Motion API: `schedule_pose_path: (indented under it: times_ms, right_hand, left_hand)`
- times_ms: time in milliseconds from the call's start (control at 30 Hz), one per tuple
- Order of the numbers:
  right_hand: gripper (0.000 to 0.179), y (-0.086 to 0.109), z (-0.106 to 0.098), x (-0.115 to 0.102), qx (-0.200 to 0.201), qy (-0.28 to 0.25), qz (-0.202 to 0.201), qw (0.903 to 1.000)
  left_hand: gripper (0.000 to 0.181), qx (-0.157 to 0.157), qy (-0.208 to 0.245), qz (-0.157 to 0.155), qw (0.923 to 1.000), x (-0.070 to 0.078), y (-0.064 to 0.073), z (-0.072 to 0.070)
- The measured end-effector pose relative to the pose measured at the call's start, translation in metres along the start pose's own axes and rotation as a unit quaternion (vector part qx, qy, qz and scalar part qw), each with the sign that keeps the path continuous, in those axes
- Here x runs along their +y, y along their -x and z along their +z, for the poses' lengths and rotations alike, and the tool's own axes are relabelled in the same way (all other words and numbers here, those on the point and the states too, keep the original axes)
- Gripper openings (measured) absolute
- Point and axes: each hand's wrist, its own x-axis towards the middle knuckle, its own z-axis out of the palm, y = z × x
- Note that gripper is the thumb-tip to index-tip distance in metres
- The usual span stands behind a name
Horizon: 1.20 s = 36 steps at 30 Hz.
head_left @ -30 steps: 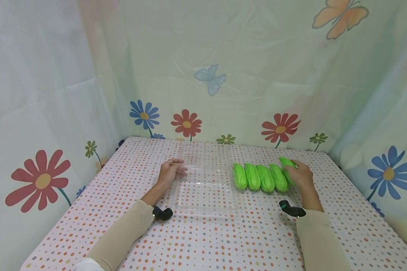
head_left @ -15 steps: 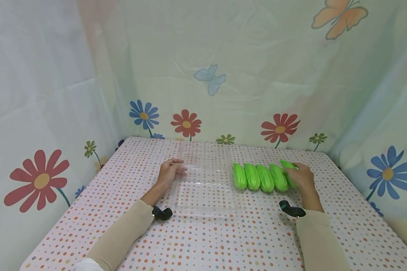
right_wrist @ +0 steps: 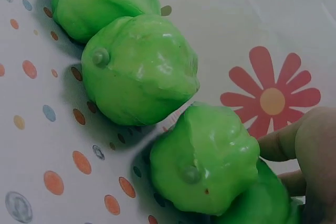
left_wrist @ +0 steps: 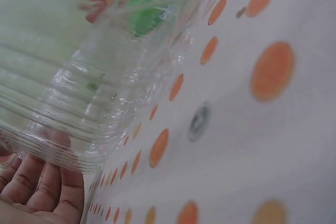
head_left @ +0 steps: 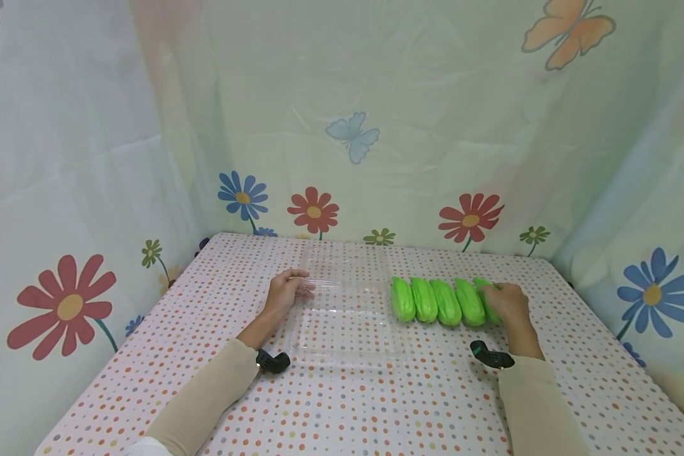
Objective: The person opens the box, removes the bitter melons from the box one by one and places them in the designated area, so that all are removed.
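Note:
A clear plastic clamshell container (head_left: 348,354) lies opened out on the table, its lid (head_left: 344,253) folded back. At its left side, my left hand (head_left: 284,292) holds the edge; through the plastic in the left wrist view, the fingers (left_wrist: 50,187) show at the ribbed wall. To the right stand several glossy green gourd-like vegetables (head_left: 424,301) in a close row, lying lengthwise away from me. My right hand (head_left: 508,303) grips the rightmost green gourd (head_left: 484,292), partly hiding it. In the right wrist view that gourd sits behind its neighbour (right_wrist: 205,161), with fingers at its far side.
A white cloth with coloured dots (head_left: 376,405) covers the table. Behind and at both sides hang curtains (head_left: 422,126) printed with flowers and butterflies. Black wrist cameras (head_left: 272,362) are strapped to both forearms.
My right hand has brought the rightmost green gourd down and slightly nearer, in line with the row. The left hand and the container have stayed in place.

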Motion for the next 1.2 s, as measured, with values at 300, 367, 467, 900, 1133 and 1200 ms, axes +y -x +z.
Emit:
schedule_pose_path:
  times_ms: [300, 367, 467, 900, 1133, 1200]
  right_hand:
    - [0.068, -0.006, 0.002, 0.007, 0.004, 0.015, 0.0, 0.9999]
    - [0.068, -0.006, 0.003, 0.007, 0.006, 0.003, 0.005, 1.0]
    - [0.068, -0.006, 0.004, 0.006, 0.005, -0.013, 0.012, 0.9998]
    - [0.077, -0.004, 0.0, 0.007, 0.001, -0.017, 0.007, 0.9998]
    - [0.077, 0.0, -0.001, 0.008, 0.015, -0.008, 0.018, 0.9997]
    - [0.077, 0.001, -0.001, 0.009, 0.019, -0.005, 0.022, 0.9996]
  left_hand:
    - [0.035, -0.006, 0.004, -0.003, 1.0, 0.007, 0.003, 0.001]
    - [0.035, -0.003, 0.004, 0.0, 1.0, 0.002, 0.0, 0.001]
    - [0.036, -0.005, -0.001, -0.001, 1.0, 0.002, -0.001, 0.0]
    - [0.049, 0.006, -0.015, 0.018, 0.9997, -0.002, -0.001, 0.0]
    - [0.056, 0.013, -0.014, 0.015, 0.9997, -0.002, 0.003, 0.002]
    - [0.055, 0.011, -0.013, 0.013, 0.9998, -0.004, 0.004, 0.003]
